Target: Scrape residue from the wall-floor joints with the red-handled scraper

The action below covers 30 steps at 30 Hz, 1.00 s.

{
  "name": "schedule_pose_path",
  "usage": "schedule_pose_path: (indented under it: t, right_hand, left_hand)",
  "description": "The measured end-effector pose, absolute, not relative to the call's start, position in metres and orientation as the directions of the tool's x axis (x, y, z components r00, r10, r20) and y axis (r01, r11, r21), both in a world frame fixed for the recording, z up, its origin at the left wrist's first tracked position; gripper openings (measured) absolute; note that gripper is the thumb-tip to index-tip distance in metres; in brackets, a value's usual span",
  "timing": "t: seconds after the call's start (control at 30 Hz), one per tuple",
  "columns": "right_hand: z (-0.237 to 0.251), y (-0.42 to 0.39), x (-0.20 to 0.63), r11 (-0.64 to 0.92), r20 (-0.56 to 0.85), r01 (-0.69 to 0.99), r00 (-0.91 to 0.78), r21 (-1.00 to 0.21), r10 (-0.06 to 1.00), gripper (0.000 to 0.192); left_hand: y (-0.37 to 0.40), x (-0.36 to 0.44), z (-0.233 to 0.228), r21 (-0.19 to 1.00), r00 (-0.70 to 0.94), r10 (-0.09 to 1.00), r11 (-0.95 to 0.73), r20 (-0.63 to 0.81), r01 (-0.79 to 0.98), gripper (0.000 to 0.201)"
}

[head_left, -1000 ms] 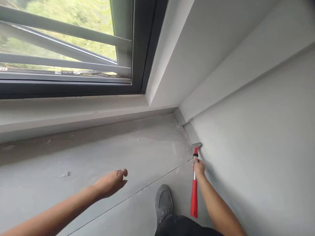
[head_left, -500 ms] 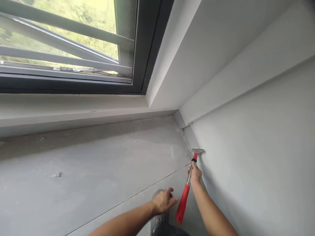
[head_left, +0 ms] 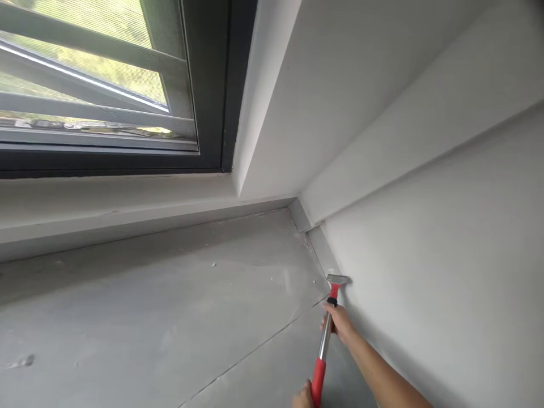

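A long-handled scraper (head_left: pixel 324 343) with a red grip, a metal shaft and a wide blade head slants up toward the foot of the right wall. Its blade (head_left: pixel 338 279) is at the grey skirting (head_left: pixel 323 249), close to where floor and wall meet. My right hand (head_left: pixel 337 322) is closed round the shaft just below the black collar. Low in the picture, my left hand (head_left: pixel 303 396) is wrapped on the red grip, partly cut off by the bottom edge.
Small crumbs and a larger lump (head_left: pixel 28 360) lie on the grey tiled floor (head_left: pixel 170 317), which a dark joint crosses. The white wall (head_left: pixel 446 243) rises on the right. A dark-framed window (head_left: pixel 215 90) is above the ledge at upper left.
My left hand has gone from open beside the scraper to gripping its red handle. My right hand stays on the shaft. The view has shifted, and the shoe has left it.
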State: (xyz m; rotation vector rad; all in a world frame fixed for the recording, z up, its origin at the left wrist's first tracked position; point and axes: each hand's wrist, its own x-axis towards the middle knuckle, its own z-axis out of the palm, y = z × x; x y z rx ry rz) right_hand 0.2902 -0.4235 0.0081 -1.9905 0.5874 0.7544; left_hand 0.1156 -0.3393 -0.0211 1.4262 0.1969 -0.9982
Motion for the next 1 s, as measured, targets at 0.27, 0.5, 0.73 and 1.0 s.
schedule_pose_path:
  t: [0.27, 0.5, 0.73, 1.0]
  right_hand:
    - [0.0, -0.428, 0.303, -0.62, -0.689, -0.555, 0.724, -0.555, -0.032, 0.027]
    - [0.0, -0.43, 0.307, -0.687, -0.63, -0.461, 0.776, -0.561, -0.006, 0.029]
    - [0.009, -0.424, 0.314, -0.666, -0.631, -0.478, 0.775, -0.573, -0.013, 0.03]
    - [0.007, -0.429, 0.305, -0.641, -0.588, -0.435, 0.808, -0.632, 0.032, 0.032]
  left_hand:
    - [-0.343, 0.13, -0.024, 0.564, 0.496, -0.277, -0.284, -0.823, 0.776, 0.041]
    - [-0.339, 0.122, -0.01, 0.635, 0.58, -0.266, -0.227, -0.77, 0.739, 0.029]
    - [-0.325, 0.118, 0.012, 0.717, 0.681, -0.254, -0.078, -0.687, 0.693, 0.027]
    - [-0.319, 0.116, 0.012, 0.723, 0.697, -0.209, -0.095, -0.686, 0.684, 0.019]
